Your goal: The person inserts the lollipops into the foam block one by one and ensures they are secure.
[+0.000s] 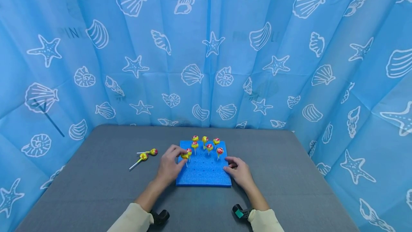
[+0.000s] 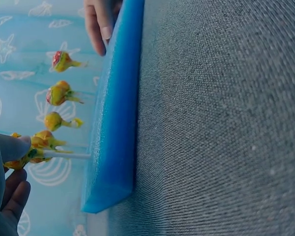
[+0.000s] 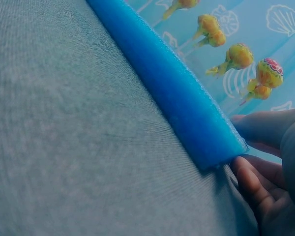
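Observation:
My left hand (image 1: 168, 166) pinches a yellow-wrapped lollipop (image 1: 184, 156) by its candy head. Its white stick points down, and in the left wrist view the stick's tip meets the top of a blue foam board (image 1: 206, 179). At the board's right edge, my right hand (image 1: 240, 172) grips the foam, with fingers over the top and the thumb (image 3: 248, 177) against the side. Several red and yellow lollipops (image 1: 210, 147) stand upright in the far part of the board. One lollipop (image 1: 189, 151) stands right beside the held one. Small holes show in the nearer part.
Two loose lollipops (image 1: 143, 157) lie on the grey cloth table (image 1: 106, 174) to the left of the board. Behind the table hangs a blue curtain (image 1: 206, 96) printed with white shells and starfish. A black strap device (image 1: 160, 217) is on each wrist.

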Demonstrator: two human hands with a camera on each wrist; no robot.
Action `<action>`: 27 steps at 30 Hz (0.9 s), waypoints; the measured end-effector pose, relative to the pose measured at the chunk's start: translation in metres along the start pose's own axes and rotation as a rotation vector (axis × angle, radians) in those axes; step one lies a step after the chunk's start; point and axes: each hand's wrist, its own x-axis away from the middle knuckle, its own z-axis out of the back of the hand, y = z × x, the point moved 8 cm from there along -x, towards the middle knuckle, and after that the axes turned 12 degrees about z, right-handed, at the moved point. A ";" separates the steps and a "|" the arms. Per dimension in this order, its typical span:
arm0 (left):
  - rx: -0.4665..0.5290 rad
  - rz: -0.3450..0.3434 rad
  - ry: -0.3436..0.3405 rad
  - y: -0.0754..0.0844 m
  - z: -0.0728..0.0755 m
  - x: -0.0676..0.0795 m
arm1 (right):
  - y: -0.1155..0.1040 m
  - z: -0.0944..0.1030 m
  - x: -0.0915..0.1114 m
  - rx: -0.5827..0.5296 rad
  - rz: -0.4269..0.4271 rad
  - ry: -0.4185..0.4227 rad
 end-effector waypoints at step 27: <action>-0.060 -0.001 0.003 -0.003 -0.005 0.006 | -0.001 0.000 0.000 0.008 -0.004 0.003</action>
